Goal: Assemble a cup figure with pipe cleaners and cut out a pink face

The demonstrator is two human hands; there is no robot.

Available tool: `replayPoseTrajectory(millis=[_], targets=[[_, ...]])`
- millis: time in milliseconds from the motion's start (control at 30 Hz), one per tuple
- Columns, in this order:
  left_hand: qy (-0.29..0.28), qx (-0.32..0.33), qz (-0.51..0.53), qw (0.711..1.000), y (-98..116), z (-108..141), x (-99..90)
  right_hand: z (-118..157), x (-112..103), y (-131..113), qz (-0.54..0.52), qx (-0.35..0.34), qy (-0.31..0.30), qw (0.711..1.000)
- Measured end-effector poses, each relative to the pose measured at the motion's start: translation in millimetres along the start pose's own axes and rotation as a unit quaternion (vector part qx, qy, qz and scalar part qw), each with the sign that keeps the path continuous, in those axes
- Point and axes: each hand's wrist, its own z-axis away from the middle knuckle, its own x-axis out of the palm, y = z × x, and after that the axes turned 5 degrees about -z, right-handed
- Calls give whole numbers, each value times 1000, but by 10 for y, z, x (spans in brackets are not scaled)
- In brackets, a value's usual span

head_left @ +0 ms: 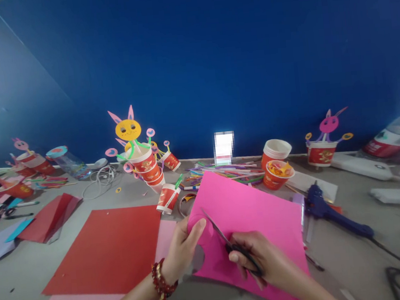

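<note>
My left hand (184, 246), with red bead bracelets at its wrist, pinches the left edge of a large bright pink sheet (255, 206) between thumb and fingers. The sheet is raised and tilted above the table, with a curved cut-out near its lower left. In my right hand (254, 258) are black-handled scissors (216, 226), my fingers closed round the handles. Their blades point up and left, over the pink paper beside my left thumb. A rounded pink part lies between my left thumb and the blades.
A red sheet (110, 250) lies at left over light pink paper. Behind stand stacked red cups (148, 169) with a yellow rabbit face (128, 128), colored sticks (237, 170) and white-rimmed cups (274, 152). A blue glue gun (333, 215) with a black cord lies at right.
</note>
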Motion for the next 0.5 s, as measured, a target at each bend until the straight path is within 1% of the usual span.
replayPoseTrajectory(millis=[200,500], targets=[[-7,4,0,1000,4,4,6,-15,-37,27,10,-14,-6,1000],[-15,-2,4,1000,16,5,17,-9,-77,-7,24,-26,-12,999]])
